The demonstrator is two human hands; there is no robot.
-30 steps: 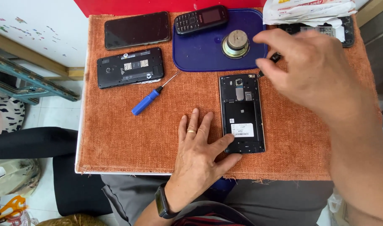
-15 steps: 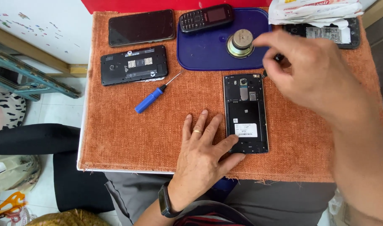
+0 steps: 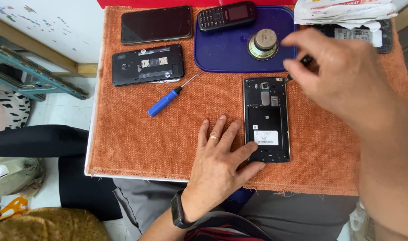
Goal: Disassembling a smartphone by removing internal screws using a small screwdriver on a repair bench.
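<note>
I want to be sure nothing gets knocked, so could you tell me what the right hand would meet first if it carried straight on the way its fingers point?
The right hand points left, so it would probably first meet the round metal disc on the blue tray; its height above them is unclear.

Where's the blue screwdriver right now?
The blue screwdriver lies on the orange cloth left of centre in the head view, below the left opened phone, untouched by either hand.

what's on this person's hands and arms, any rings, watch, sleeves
Both forearms are bare, with no sleeves in view. The left hand wears a plain gold-coloured ring on one finger and a dark band, like a watch or fitness strap, round the wrist. The right hand shows no ring, watch or glove from this angle.
</note>
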